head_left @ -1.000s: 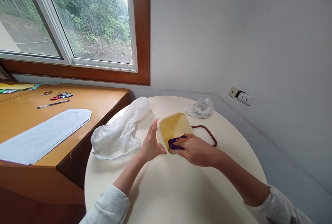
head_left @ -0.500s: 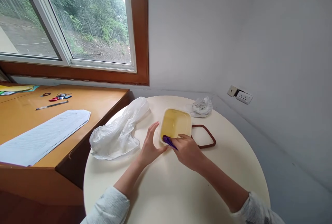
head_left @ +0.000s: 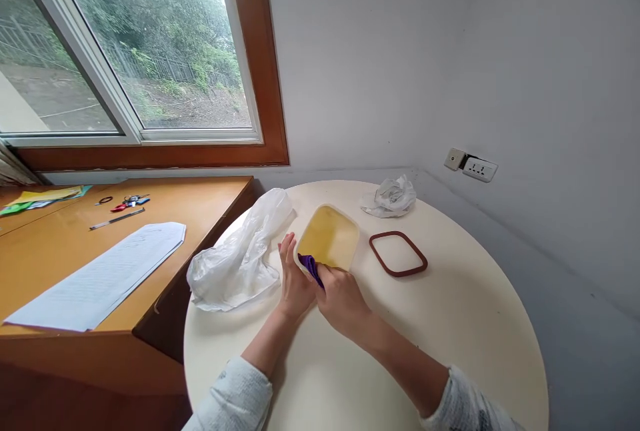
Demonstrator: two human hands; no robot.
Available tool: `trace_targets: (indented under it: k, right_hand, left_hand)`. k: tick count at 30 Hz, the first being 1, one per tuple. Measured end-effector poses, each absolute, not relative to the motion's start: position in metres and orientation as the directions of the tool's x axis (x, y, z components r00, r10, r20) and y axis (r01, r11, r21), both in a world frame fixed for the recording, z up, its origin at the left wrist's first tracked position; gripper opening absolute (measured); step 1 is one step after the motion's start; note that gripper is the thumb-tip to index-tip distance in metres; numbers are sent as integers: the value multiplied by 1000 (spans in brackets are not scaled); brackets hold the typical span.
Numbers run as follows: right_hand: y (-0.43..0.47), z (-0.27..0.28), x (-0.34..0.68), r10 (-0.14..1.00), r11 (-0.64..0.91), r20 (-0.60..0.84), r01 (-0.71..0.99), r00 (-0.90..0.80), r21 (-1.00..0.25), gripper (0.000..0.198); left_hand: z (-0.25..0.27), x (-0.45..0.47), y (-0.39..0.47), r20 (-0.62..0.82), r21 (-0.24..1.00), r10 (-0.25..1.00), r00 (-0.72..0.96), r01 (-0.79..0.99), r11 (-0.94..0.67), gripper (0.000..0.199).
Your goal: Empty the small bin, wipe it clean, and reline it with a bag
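A yellowish, see-through plastic food container [head_left: 327, 234] is turned at an angle above the round table, its wide face toward me. My left hand [head_left: 296, 284] grips its left side near the lower corner, fingers up along the wall; the thumb is largely hidden. A purple cloth [head_left: 311, 267] is pinched in my right hand [head_left: 343, 301] and presses over the rim at the container's lower left corner. To the right of the container, a brown-red square ring [head_left: 399, 274], like a lid seal, lies flat on the table, apart from both hands.
A large crumpled clear plastic bag [head_left: 240, 258] lies left on the round table [head_left: 465, 311]; a smaller one [head_left: 393, 198] is at the back right. On the wooden desk [head_left: 220, 201] at the left are papers [head_left: 110, 278], a pen [head_left: 117, 219] and keys [head_left: 133, 202].
The container has turned and tilted toward the left, away from the ring it overlapped. My left hand has closed in against its side, and my right hand has shifted left with the cloth.
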State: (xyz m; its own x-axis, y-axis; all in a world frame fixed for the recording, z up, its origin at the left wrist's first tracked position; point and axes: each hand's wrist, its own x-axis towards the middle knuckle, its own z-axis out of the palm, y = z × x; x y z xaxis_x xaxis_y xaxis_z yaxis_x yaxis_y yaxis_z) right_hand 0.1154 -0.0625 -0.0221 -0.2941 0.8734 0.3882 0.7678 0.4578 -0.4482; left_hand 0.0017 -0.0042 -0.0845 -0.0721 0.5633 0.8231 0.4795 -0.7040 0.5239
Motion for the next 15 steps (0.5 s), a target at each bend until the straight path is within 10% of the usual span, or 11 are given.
trace_targets:
  k: [15]
  right_hand:
    - [-35,21,170,752,645,-109,760,-650,-76,20]
  left_hand:
    - [-71,3,-9,857,355,499,127,557,-751,108]
